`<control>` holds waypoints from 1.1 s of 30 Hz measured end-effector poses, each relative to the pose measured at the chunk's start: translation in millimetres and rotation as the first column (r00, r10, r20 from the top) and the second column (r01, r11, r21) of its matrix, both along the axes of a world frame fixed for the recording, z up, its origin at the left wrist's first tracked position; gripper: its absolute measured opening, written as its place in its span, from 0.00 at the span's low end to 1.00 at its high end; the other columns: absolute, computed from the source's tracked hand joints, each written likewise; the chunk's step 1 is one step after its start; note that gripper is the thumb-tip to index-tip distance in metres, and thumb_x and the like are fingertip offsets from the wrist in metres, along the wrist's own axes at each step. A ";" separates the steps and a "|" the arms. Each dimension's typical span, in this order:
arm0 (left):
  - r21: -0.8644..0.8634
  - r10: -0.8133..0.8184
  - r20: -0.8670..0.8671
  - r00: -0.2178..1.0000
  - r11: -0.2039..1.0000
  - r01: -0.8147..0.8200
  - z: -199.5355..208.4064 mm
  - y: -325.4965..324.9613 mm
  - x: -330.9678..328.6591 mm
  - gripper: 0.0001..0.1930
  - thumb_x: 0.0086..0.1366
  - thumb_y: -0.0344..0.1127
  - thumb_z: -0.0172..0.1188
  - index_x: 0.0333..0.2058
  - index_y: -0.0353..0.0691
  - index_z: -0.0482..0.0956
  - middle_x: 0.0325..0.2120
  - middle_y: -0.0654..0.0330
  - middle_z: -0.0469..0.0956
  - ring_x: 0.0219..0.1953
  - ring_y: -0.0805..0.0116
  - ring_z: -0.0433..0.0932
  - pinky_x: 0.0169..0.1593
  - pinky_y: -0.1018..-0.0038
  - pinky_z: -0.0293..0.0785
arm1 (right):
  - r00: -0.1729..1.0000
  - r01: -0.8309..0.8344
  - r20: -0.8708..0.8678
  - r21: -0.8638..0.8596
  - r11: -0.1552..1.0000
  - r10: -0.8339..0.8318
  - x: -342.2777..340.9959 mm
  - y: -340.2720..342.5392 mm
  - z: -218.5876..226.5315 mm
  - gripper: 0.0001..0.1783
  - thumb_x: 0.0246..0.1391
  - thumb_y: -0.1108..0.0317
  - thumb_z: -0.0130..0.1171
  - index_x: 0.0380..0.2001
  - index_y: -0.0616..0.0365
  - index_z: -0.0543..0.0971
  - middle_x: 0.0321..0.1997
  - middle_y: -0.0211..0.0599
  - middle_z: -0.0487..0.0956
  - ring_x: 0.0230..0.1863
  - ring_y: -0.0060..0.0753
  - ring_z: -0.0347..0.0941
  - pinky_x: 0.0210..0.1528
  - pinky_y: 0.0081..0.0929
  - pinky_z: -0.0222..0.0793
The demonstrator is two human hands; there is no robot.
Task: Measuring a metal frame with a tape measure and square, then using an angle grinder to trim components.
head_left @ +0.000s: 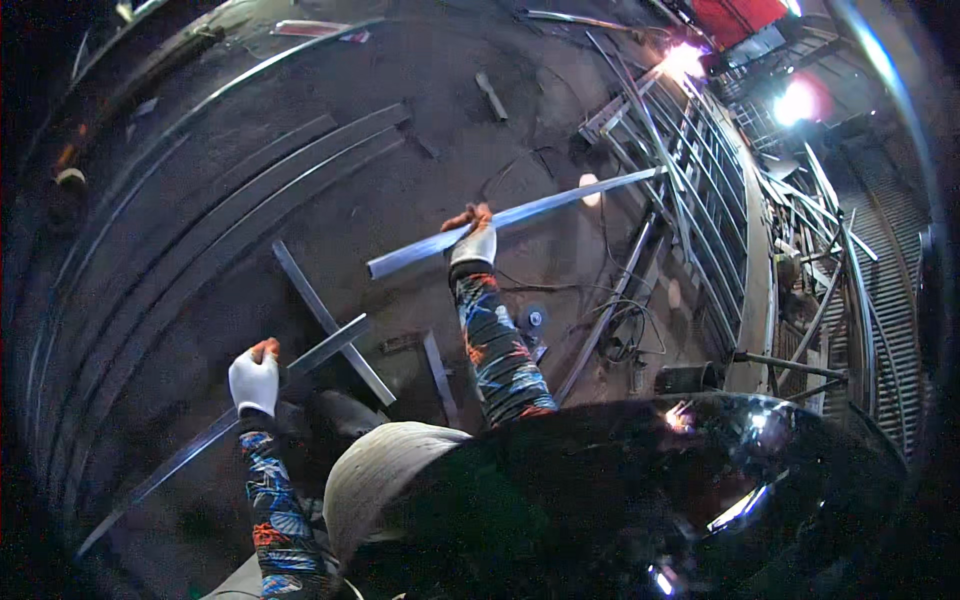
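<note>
My right hand [474, 240], in a white glove with brownish-orange fingertips, is closed round a long square metal tube [545, 206]. The tube's far right end reaches a stack of metal bars. My left hand [255, 382], gloved alike, is curled into a fist at the lower left. Behind it passes a second metal bar [180, 460]; whether the fist grips that bar is hidden. This bar crosses over a shorter metal bar [330, 322]. Right of the crossing lies another short metal piece [438, 375]. Both forearms wear patterned sleeves.
Stacked metal bars [705, 190] fill the right side, with bright welding-like glare [685, 60] beyond. Long bars [290, 165] lie on the floor at left. Cables [650, 320] and a small round object [533, 318] lie right of my arm. A dark glossy curved surface [620, 490] blocks the lower view.
</note>
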State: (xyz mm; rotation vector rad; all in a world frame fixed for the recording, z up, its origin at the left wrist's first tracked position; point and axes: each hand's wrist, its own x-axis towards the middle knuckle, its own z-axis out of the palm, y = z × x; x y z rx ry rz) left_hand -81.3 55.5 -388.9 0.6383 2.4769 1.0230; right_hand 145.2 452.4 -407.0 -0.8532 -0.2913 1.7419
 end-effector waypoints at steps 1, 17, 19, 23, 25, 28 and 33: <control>0.013 -0.012 -0.015 1.000 1.000 0.012 -12.4 -8.6 -0.8 0.16 0.68 0.45 0.66 0.41 0.36 0.90 0.33 0.46 0.89 0.38 0.54 0.89 0.44 0.64 0.81 | 0.994 -0.013 -0.111 -0.040 0.999 0.009 -9.6 -5.4 20.8 0.12 0.66 0.54 0.64 0.33 0.47 0.79 0.21 0.24 0.73 0.21 0.29 0.71 0.30 0.39 0.74; -0.212 -0.099 -0.122 0.988 0.975 0.071 -79.9 -5.8 24.0 0.17 0.69 0.52 0.60 0.42 0.48 0.91 0.37 0.48 0.88 0.41 0.43 0.87 0.48 0.53 0.81 | 0.900 -0.227 -0.353 0.126 0.966 0.258 35.7 -70.5 96.2 0.14 0.68 0.64 0.58 0.53 0.56 0.75 0.26 0.21 0.68 0.24 0.20 0.65 0.31 0.29 0.69; -0.223 -0.092 -0.166 0.982 0.973 0.054 -76.9 -13.6 22.2 0.17 0.69 0.51 0.60 0.41 0.47 0.91 0.35 0.48 0.88 0.40 0.44 0.87 0.46 0.52 0.81 | 0.918 -0.237 -0.309 0.080 0.968 0.250 26.3 -86.8 94.2 0.13 0.69 0.65 0.57 0.52 0.57 0.75 0.26 0.21 0.68 0.24 0.21 0.66 0.31 0.31 0.68; -0.104 0.069 -0.345 0.936 0.988 -0.111 -204.3 -102.1 -9.6 0.18 0.69 0.52 0.61 0.40 0.46 0.91 0.34 0.47 0.87 0.39 0.44 0.87 0.46 0.52 0.81 | 0.906 -0.340 -0.267 0.005 0.940 0.329 -6.7 -137.0 87.1 0.15 0.67 0.64 0.59 0.53 0.59 0.76 0.26 0.24 0.70 0.22 0.25 0.67 0.28 0.33 0.69; -0.214 -0.095 -0.178 0.980 0.975 0.056 -134.9 -28.0 4.5 0.19 0.69 0.52 0.60 0.42 0.45 0.91 0.36 0.47 0.87 0.41 0.43 0.87 0.47 0.52 0.81 | 0.969 -0.202 -0.141 0.038 0.979 0.205 23.7 -106.1 95.9 0.16 0.67 0.65 0.59 0.54 0.61 0.76 0.25 0.25 0.70 0.22 0.25 0.67 0.27 0.33 0.69; -0.318 -0.132 -0.133 0.982 0.944 0.084 -115.3 -14.5 3.3 0.20 0.71 0.53 0.59 0.45 0.44 0.90 0.38 0.46 0.87 0.43 0.44 0.87 0.49 0.52 0.81 | 0.983 -0.174 0.081 0.100 0.980 0.167 50.1 -75.9 106.1 0.14 0.67 0.66 0.58 0.49 0.65 0.79 0.26 0.29 0.73 0.21 0.29 0.70 0.25 0.35 0.72; -0.296 -0.054 -0.121 0.991 0.955 0.016 -114.9 -47.8 11.2 0.20 0.71 0.52 0.59 0.45 0.44 0.90 0.38 0.47 0.87 0.43 0.44 0.87 0.49 0.53 0.81 | 0.844 -0.122 0.535 0.116 0.986 0.041 95.2 -5.7 119.3 0.10 0.64 0.68 0.62 0.36 0.66 0.84 0.23 0.36 0.78 0.18 0.34 0.75 0.22 0.39 0.75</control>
